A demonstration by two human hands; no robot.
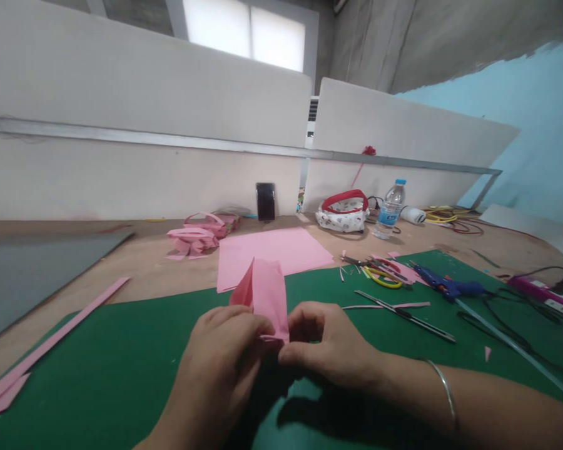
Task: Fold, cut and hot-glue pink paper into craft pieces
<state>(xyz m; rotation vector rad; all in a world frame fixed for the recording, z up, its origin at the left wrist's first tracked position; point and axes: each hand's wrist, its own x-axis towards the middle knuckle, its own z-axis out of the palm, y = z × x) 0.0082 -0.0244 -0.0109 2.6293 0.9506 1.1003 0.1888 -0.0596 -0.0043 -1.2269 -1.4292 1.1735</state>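
Note:
A folded piece of pink paper (268,290) stands upright between my hands, over the green cutting mat (136,350). My left hand (229,347) is closed on its lower left part, fingers wrapped round it. At the lower right edge, my right hand (326,340) pinches the paper between thumb and curled fingers. The fold's bottom is partly hidden by my fingers. Just behind it lie flat pink sheets (300,247). To the right of my right hand are a slim metal craft knife (417,320) and a narrow pink strip (356,307).
Scissors with yellow and red handles (385,275) and a blue glue gun (445,284) with its cord lie right. Behind stand a water bottle (389,212), a white pouch (342,212) and a phone (265,201). Folded pink pieces (194,237) and a long pink strip (70,331) lie left.

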